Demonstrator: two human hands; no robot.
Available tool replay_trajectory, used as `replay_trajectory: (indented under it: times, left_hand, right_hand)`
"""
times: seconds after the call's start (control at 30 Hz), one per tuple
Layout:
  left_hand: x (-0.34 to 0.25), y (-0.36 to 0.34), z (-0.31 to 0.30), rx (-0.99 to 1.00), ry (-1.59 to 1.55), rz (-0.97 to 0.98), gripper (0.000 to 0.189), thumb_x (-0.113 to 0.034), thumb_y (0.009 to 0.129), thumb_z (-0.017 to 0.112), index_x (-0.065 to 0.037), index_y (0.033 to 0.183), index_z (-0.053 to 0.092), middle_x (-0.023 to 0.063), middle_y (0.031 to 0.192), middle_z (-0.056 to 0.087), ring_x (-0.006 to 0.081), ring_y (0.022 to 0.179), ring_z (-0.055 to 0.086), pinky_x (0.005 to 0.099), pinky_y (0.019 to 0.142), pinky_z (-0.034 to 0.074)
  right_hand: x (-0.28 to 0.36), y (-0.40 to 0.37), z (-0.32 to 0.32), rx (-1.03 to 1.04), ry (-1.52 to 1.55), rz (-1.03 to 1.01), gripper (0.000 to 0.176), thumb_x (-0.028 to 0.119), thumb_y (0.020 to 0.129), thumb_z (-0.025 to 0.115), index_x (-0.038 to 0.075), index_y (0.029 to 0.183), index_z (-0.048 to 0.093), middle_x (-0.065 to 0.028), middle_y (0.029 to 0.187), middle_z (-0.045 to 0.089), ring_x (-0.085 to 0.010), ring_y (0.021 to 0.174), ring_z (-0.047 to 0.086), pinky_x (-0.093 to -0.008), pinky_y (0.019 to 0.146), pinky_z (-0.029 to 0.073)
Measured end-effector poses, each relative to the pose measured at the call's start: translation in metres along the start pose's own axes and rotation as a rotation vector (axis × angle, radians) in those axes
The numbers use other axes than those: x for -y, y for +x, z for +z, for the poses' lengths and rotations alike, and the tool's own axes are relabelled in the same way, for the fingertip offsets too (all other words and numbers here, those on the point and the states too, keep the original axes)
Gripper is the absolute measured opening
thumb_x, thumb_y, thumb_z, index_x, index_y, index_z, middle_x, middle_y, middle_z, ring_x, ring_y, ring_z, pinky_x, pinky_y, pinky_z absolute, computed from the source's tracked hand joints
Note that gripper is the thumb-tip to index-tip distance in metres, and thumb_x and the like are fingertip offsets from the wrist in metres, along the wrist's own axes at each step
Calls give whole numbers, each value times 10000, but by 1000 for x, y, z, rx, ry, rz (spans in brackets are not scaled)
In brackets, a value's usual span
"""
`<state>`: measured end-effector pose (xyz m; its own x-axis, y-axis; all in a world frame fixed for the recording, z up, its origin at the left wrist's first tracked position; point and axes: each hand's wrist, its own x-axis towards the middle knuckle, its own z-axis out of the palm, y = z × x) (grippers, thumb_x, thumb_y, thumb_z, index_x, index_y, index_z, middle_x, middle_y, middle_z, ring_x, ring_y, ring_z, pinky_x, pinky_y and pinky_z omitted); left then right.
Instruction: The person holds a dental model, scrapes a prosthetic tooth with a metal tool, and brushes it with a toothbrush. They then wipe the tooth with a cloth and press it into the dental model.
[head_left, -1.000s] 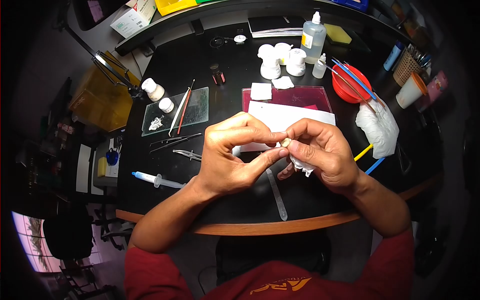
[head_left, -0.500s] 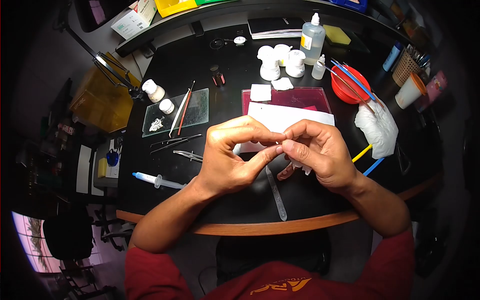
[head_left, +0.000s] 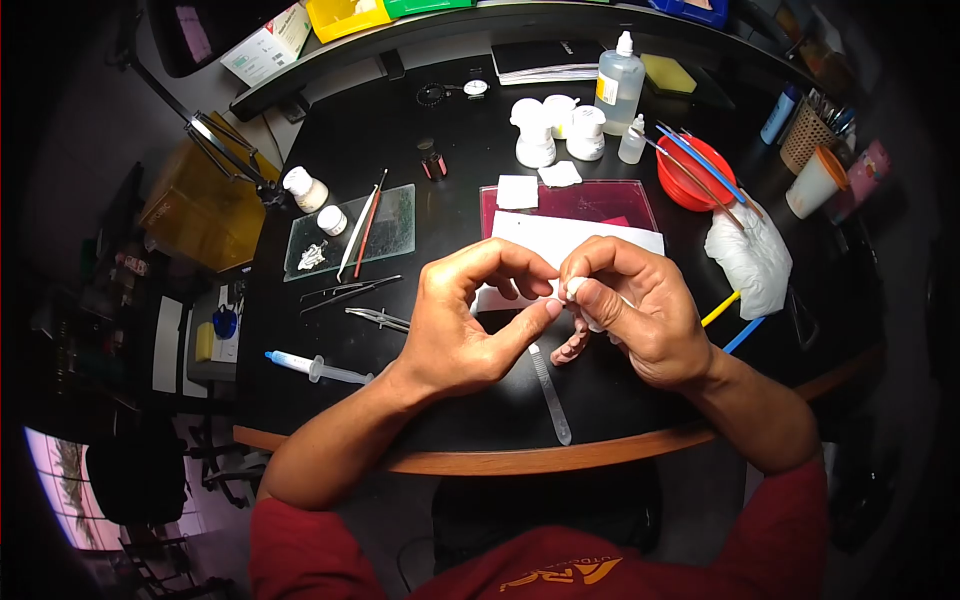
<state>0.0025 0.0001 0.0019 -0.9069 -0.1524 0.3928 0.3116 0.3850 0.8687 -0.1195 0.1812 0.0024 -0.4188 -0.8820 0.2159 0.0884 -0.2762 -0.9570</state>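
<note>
Between the thumb and index finger of my right hand (head_left: 640, 310) is a small white tooth-like piece (head_left: 574, 287). My left hand (head_left: 465, 320) is just beside it, thumb and fingers apart with nothing between them. Under my right hand lies a pinkish dental model (head_left: 570, 346), partly hidden by the fingers. A scalpel handle (head_left: 550, 396) lies on the black table below my hands. Behind them is a white paper sheet (head_left: 540, 232) on a dark red glass plate (head_left: 600, 197).
At left are a syringe (head_left: 318, 367), tweezers (head_left: 378, 319) and a glass slab (head_left: 395, 225) with instruments and small jars. To the right, a red bowl (head_left: 690, 185) with brushes stands near a crumpled white tissue (head_left: 748, 265). White jars (head_left: 536, 145) and a clear bottle (head_left: 620, 85) stand behind.
My left thumb and index finger have parted and drawn back slightly from my right fingertips. The white piece in my right hand and the dental model below now show more.
</note>
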Motion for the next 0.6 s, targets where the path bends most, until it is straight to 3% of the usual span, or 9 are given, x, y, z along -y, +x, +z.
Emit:
replay_trajectory:
  times: [0.17,0.27,0.3,0.43,0.6]
  left_hand:
    - [-4,-1,1,46,-7,-17,256,17,846,810,17,1058,666,71,1010,682,120,931,646,276,817,515]
    - [-4,-2,5,56,-93,-34,267,9,854,811,18,1075,663,76,1034,682,125,963,646,285,831,521]
    - [1,-3,10,-15,-150,-10,233,-72,876,815,11,1070,716,81,971,748,127,866,706,292,785,554]
    - [-5,-4,8,1,-323,-149,220,-42,945,738,38,1151,739,116,1052,762,142,937,720,286,844,578]
    - [-4,-3,8,-50,-444,-272,171,-68,959,739,27,1100,755,97,1017,763,113,928,699,265,811,569]
  right_hand:
    - [-6,3,2,3,-61,-146,118,121,1036,640,20,1097,634,-39,1047,618,-96,990,598,-242,827,528]
    - [-13,4,0,-15,-93,-206,94,94,1016,665,29,1082,648,-54,1076,608,-112,986,604,-262,858,520]
    - [-13,4,0,-26,-79,-195,90,85,1011,668,28,1079,653,-57,1078,605,-114,985,607,-262,853,528]
    - [-7,3,3,-73,-111,-182,91,57,994,679,18,1076,668,-71,1088,594,-118,979,619,-257,822,572]
    - [-12,5,0,-98,-224,-259,94,49,993,670,4,1075,676,-87,1096,587,-120,962,638,-247,766,626]
